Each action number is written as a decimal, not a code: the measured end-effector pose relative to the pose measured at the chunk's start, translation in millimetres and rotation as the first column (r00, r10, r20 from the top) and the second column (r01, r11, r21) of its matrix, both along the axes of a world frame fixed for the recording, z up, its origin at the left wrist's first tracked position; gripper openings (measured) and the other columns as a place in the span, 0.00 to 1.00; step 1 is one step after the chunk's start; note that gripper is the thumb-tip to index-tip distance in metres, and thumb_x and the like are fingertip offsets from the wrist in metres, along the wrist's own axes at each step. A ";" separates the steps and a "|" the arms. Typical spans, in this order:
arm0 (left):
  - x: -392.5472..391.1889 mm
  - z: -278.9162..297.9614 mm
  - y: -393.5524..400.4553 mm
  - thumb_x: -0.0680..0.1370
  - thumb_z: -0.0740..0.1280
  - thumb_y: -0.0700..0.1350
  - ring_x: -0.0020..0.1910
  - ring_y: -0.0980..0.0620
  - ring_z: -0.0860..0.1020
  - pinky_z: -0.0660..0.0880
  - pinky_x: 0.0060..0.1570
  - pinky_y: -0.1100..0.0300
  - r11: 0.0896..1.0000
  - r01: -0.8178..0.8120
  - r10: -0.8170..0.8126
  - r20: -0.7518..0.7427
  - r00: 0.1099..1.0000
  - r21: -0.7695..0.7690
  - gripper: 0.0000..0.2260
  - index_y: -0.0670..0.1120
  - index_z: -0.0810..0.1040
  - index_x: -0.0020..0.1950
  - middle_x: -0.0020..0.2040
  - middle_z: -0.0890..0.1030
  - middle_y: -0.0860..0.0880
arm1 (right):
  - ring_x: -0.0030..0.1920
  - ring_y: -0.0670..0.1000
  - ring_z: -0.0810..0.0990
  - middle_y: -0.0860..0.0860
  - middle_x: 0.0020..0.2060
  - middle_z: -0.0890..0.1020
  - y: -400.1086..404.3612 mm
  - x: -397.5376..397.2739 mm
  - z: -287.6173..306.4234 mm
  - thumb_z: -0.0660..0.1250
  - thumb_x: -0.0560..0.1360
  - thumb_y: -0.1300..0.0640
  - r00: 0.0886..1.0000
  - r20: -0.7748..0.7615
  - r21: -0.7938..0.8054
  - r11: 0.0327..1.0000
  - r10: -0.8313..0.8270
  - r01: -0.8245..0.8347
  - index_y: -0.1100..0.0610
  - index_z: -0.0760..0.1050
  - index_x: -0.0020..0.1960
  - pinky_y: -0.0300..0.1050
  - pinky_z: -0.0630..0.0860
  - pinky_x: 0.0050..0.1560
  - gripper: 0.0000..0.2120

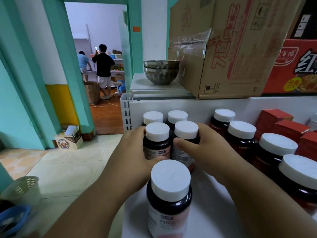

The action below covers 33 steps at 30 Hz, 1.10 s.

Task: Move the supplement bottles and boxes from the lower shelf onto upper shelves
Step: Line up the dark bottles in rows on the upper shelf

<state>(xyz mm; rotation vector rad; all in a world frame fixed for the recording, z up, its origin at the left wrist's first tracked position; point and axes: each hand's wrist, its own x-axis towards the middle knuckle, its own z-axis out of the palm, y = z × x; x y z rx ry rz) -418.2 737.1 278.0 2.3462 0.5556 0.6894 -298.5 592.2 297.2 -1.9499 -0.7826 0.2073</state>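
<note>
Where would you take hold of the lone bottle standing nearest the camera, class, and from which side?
Grip the nearest bottle round its dark body just under the white cap, coming from the front or left. It stands upright and apart from the others, with bare shelf around it; the wide smooth cap probably gives a poorer hold.

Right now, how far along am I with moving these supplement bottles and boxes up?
Nothing here shows as finished: only one shelf level is in view. In hand: your left hand grips one pink-label bottle and your right hand grips the one beside it. Left on the white shelf: two bottles behind, the near bottle, the red-label row and the red boxes.
</note>
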 end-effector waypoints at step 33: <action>-71.0 -8.3 -45.9 0.69 0.78 0.45 0.51 0.62 0.80 0.78 0.55 0.53 0.984 0.041 -0.017 0.136 0.991 -0.175 0.27 0.60 0.73 0.64 0.52 0.81 0.63 | 0.48 0.42 0.82 0.42 0.47 0.83 -30.7 -63.3 -9.2 0.76 0.68 0.51 0.970 0.197 0.286 0.938 0.143 -0.196 0.46 0.76 0.57 0.47 0.81 0.51 0.19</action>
